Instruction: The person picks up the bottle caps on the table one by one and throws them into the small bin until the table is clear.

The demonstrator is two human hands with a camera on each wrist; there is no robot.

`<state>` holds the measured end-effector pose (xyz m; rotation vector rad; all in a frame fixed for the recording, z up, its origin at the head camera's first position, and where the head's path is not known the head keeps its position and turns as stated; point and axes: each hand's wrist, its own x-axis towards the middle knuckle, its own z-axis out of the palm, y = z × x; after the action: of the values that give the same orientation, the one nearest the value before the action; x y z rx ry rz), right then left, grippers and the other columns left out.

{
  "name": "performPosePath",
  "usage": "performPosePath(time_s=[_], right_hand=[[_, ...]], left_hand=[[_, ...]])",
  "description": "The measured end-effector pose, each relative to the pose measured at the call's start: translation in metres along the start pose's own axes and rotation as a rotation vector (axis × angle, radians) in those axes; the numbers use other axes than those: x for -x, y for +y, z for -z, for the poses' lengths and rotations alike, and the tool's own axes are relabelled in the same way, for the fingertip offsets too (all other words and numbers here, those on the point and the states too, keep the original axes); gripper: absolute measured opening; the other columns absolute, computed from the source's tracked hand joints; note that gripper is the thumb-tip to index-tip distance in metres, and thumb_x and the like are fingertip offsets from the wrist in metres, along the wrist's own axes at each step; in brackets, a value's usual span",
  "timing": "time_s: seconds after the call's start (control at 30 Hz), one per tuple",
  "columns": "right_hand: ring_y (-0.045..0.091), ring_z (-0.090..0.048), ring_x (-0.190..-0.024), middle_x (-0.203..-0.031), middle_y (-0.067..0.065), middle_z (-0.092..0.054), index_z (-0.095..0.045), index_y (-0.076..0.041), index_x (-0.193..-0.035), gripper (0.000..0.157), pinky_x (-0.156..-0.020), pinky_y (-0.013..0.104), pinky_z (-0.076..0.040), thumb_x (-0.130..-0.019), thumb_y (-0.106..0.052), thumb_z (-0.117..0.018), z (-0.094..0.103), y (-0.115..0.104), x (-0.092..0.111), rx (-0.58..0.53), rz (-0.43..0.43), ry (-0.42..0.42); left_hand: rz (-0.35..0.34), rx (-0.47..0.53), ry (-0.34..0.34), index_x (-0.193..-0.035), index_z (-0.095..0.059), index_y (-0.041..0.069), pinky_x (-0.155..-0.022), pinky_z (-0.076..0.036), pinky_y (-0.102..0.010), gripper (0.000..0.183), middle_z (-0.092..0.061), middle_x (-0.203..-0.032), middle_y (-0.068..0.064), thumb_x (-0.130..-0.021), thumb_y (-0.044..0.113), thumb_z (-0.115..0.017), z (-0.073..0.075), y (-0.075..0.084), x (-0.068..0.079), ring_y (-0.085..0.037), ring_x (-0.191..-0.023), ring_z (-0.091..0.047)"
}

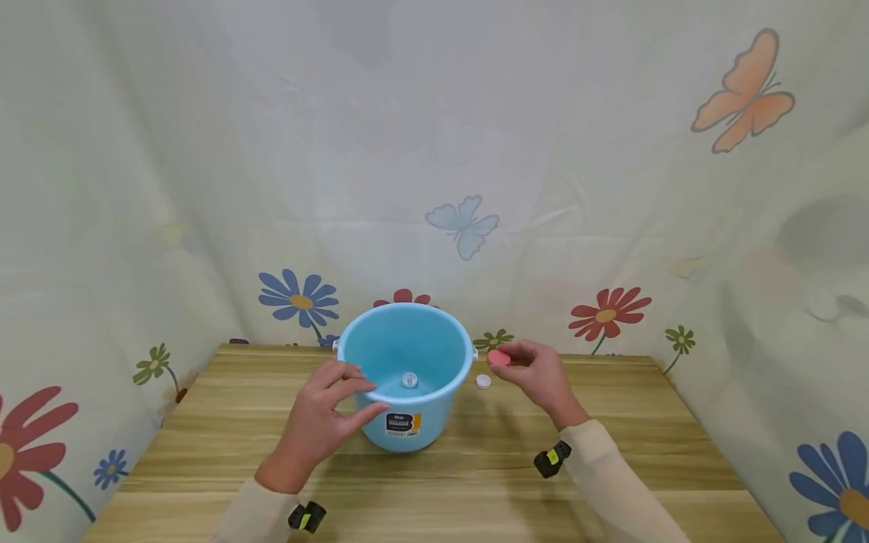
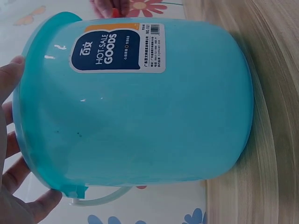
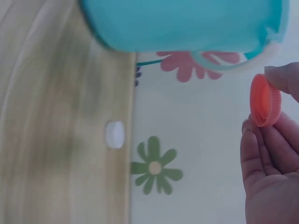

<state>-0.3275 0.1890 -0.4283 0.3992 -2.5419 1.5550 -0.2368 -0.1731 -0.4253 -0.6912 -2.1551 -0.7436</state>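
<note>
A light blue bucket (image 1: pixel 448 411) stands upright on the wooden table, a label (image 2: pixel 117 49) on its side. My left hand (image 1: pixel 319 415) holds its near left rim, fingers over the edge and thumb across the outside. To the right of the bucket, my right hand (image 1: pixel 539 375) pinches a coral-red bottle cap (image 3: pixel 265 100) between thumb and fingers, raised above the table. The cap's hollow, ridged form shows in the right wrist view. Inside the bucket, on the bottom, lies a small whitish cap (image 1: pixel 409 380).
A white cap (image 1: pixel 483 381) lies on the table (image 1: pixel 597 467) just right of the bucket. The bucket's pale handle (image 2: pixel 105 198) hangs at its far side. A flower-and-butterfly curtain (image 1: pixel 380 151) closes off the back and sides of the table.
</note>
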Motion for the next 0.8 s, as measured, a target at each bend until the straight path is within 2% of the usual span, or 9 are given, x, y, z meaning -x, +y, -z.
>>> performPosePath(time_s=[0.4,0.8], right_hand=[[0.027,-0.069,-0.105,-0.119,0.010,-0.074,-0.074,-0.011,-0.121,0.043,-0.084,0.019,-0.060,-0.084,-0.028,-0.087,0.004,-0.031,-0.003,-0.056,0.070,-0.005],[0.024,-0.070,-0.102,-0.114,0.007,-0.075,-0.075,-0.012,-0.118,0.042,-0.086,0.025,-0.061,-0.083,-0.029,-0.088,-0.005,-0.054,-0.006,-0.092,0.105,-0.020]], left_hand=[[0.022,-0.013,-0.017,-0.094,-0.081,0.013,-0.092,-0.061,-0.055,0.036,-0.067,-0.103,-0.002,-0.068,0.033,-0.096,0.002,0.003,-0.001,-0.021,-0.104,-0.062],[0.021,-0.011,-0.016,-0.094,-0.081,0.013,-0.092,-0.061,-0.055,0.035,-0.067,-0.103,-0.002,-0.069,0.033,-0.096,0.001,0.002,0.000,-0.021,-0.104,-0.062]])
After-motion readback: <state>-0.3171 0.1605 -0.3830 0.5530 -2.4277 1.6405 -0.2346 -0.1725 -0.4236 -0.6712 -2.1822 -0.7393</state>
